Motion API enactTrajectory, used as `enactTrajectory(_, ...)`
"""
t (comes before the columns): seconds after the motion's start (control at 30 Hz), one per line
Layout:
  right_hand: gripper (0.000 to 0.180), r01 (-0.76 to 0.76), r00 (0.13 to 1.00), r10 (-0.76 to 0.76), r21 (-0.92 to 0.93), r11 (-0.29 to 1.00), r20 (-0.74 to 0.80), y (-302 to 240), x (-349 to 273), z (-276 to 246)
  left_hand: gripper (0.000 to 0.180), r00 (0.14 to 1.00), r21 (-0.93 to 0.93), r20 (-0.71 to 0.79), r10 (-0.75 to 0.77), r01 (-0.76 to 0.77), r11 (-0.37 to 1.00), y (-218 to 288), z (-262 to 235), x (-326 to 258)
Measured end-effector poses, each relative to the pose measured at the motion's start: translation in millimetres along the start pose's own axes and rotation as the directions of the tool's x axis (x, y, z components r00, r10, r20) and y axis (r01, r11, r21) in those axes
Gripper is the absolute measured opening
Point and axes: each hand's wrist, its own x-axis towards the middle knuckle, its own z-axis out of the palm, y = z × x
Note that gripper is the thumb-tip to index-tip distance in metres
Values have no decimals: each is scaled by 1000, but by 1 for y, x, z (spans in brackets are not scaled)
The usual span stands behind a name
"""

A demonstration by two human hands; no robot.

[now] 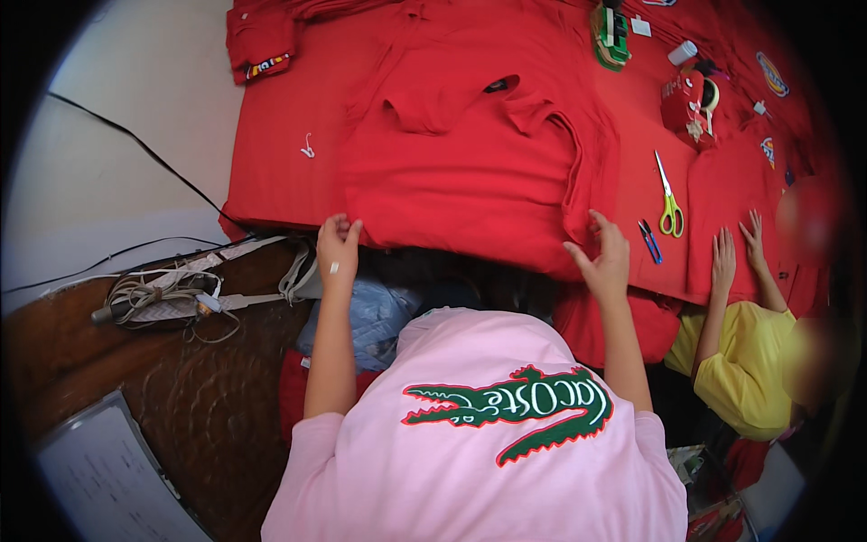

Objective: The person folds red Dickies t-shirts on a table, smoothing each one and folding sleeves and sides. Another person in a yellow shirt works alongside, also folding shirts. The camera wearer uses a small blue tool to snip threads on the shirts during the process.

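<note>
A red shirt (pixel 461 203) lies spread on the red-covered table in front of me, its collar toward the far side and its near edge hanging over the table edge. My left hand (pixel 338 248) is at the shirt's near left corner, fingers loosely bent and thumb apart, with nothing visible in it. At the near right corner, my right hand (pixel 605 262) has its thumb spread away from the fingers, which are beside the folded side of the cloth. It appears to hold nothing.
Yellow-handled scissors (pixel 669 203) and blue thread snips (pixel 649 242) lie right of the shirt. Farther back are a green tape dispenser (pixel 611 41) and a red box (pixel 688 104). A co-worker in yellow (pixel 750 370) rests both hands on red cloth. Bundled cables (pixel 149 294) sit left.
</note>
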Motion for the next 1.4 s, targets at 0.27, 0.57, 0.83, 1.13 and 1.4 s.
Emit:
enactTrajectory(0.27, 24, -477, 806, 578, 722, 501, 132, 56, -14, 16, 22, 889, -551, 363, -279, 446, 706, -24, -6, 42)
enactTrajectory(0.57, 26, -210, 868, 496, 911, 354, 7, 9, 66, -112, 21, 948, -856, 255, 191, 130, 500, 119, -85, 120)
enactTrajectory(0.83, 46, -159, 849, 464, 713, 682, -254, 28, 268, -108, 40, 908, -467, -42, 418, -388, 795, 204, -9, 310)
enactTrajectory(1.13, 67, 227, 974, -225, -144, 963, 29, -53, 142, 80, 66, 537, 159, 481, 693, -830, 534, 155, 142, 82)
enactTrajectory(1.4, 70, 124, 973, -60, -279, 952, 224, 0, 28, 64, 87, 722, 301, 420, 550, -682, 666, 65, 73, 63)
